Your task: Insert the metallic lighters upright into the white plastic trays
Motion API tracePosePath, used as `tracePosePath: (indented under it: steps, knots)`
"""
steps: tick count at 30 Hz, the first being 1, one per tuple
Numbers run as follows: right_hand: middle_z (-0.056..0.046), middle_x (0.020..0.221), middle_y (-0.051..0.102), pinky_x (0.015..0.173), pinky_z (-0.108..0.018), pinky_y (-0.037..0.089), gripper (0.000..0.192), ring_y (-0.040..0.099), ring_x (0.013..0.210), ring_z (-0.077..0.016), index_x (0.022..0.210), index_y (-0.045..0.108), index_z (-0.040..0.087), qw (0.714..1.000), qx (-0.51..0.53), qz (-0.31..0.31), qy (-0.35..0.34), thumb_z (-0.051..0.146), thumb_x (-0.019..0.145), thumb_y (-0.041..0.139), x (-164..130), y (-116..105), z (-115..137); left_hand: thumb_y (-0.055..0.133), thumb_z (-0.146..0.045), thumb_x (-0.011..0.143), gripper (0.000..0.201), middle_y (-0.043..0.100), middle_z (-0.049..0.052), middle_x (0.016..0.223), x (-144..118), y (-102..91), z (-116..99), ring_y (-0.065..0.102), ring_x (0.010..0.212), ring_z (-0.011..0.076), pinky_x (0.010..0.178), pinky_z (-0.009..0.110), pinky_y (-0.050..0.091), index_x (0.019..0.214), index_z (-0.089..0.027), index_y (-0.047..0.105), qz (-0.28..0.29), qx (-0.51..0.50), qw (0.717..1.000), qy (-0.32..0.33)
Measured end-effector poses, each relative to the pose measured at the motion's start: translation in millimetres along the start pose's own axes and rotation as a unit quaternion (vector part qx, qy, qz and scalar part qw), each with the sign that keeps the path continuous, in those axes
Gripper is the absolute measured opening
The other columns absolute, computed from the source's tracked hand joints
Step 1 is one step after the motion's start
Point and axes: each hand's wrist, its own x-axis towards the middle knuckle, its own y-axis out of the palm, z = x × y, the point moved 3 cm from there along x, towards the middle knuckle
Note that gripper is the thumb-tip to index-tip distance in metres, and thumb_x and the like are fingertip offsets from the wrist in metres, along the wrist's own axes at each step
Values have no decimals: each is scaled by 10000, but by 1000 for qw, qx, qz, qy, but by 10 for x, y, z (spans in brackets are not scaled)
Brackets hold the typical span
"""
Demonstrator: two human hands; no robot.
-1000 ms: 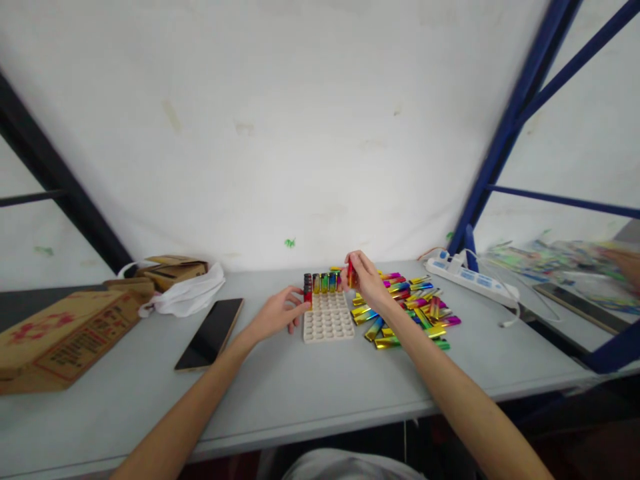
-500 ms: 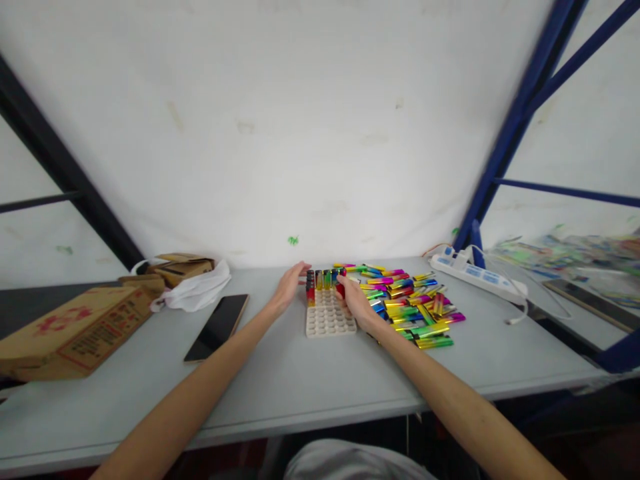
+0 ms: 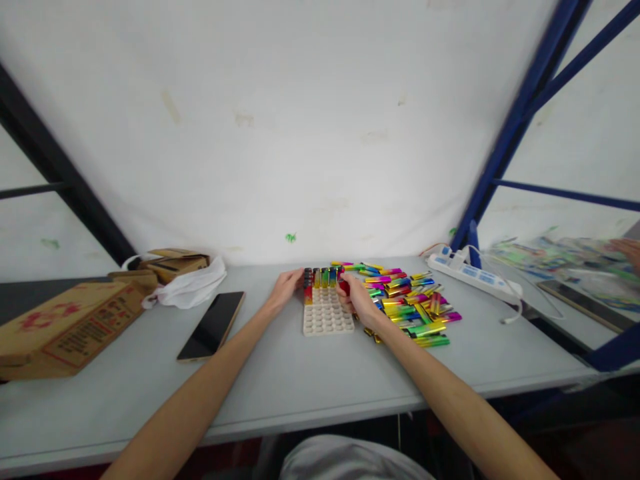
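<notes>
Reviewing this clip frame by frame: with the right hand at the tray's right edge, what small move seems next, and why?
Probably press the red piece down into its hole. The right hand pinches it at the white tray, beside the upright row along the far edge, while the left hand steadies the far-left corner. Whether it is already seated is hard to tell.

Wall: plain white sheet (image 3: 300,120) with faint stains, filling the upper frame.
Counter: pale grey surface (image 3: 310,373) across the lower frame.
Frame: blue metal struts (image 3: 505,153) at right; black strut (image 3: 65,180) at left.
</notes>
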Motion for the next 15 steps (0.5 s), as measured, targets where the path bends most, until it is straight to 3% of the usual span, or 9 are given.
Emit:
tracePosePath:
  steps: [9,15]
  knots:
    - [96,504,199,404,-222,95,555,121,424,-71,601,384,226,999,-2,35,-7,641,970,392,20,0,-41,652,-747,745,633,787,88,875,14,36,18,673,958,287,889,383,495,885,-143,781,12,57,998,35]
    - [89,490,225,395,-219,101,507,132,415,-75,602,384,228,999,-8,30,-19,562,984,389,40,-10,-66,642,-655,755,532,794,85,867,34,32,41,687,983,304,922,401,501,852,-149,774,12,50,998,25]
